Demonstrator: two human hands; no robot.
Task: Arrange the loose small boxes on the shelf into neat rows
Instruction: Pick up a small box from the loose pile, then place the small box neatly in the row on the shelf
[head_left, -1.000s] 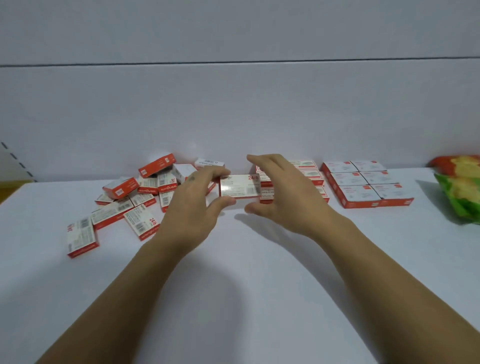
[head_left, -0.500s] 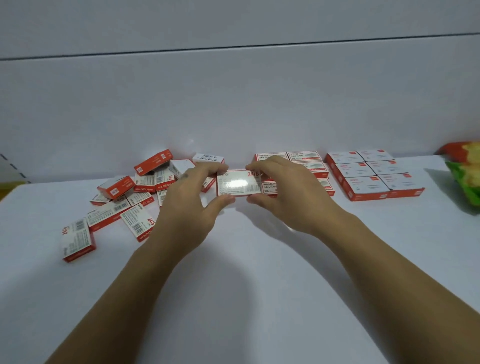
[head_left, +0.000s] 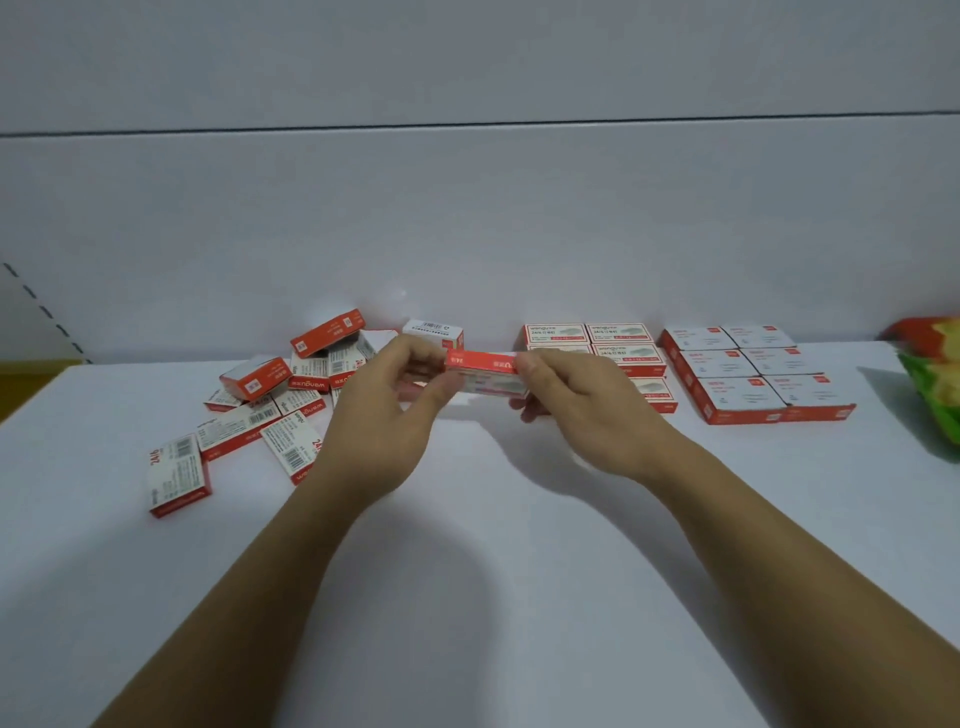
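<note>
Since the earlier frame the held box (head_left: 485, 375) has tipped red edge up. At centre frame, above the shelf (head_left: 467, 571), left hand (head_left: 387, 415) and right hand (head_left: 582, 410) fingers pinch its ends, long axis left-right; neat rows (head_left: 618, 353) lie just right, nearer the right hand.

"24/6" on the loose box (head_left: 179, 475) at left

Soft, even overhead light on a white shelf (head_left: 519, 597); faint shadows beneath both forearms; slight overall blur, wide-angle bending at edges.
</note>
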